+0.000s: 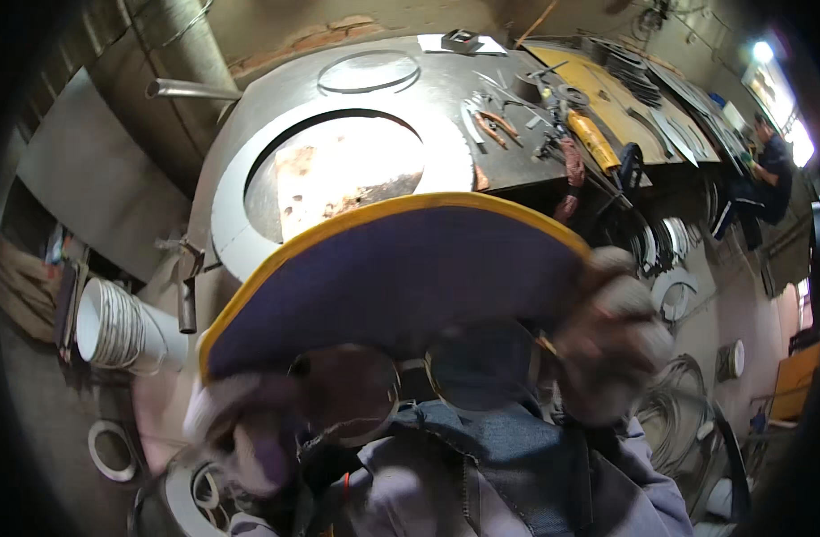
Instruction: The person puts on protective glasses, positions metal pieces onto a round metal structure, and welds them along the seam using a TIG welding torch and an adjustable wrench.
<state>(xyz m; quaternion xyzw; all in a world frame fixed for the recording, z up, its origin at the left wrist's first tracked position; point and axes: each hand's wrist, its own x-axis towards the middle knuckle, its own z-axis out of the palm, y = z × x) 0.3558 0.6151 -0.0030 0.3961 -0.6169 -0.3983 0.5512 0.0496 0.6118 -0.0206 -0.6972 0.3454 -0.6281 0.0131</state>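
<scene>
Spanning the upper middle of the head view, a large grey steel worktable (276, 89) carries a broad flat metal ring (235, 192) whose round opening frames a rusty, brightly lit plate (347, 170); a thinner wire-like hoop (369, 72) lies on the tabletop beyond it, and a metal pipe (191, 89) juts out at the table's far left. Nearest the camera, a dark blue cap brim with a yellow edge (392, 277) fills the centre of the picture, blurred by closeness. It is held at both ends: the gloved left hand (249, 430) grips its lower left corner, fingers curled shut on the brim, and the gloved right hand (620, 345) clasps its right end, fingers likewise closed around the edge. Just beneath the brim, between the two hands, sits a pair of round dark goggles (419, 376), above a blue denim collar (481, 447). At the left, beside the table, stands a stack of white rings (114, 327), with a single white ring (112, 449) on the floor below it. On the far right part of the table lie orange-handled pliers (497, 126) among scattered small tools, next to a yellow tool (594, 140). In the upper right corner, well apart, another person (768, 170) in dark clothes works at a bench.
</scene>
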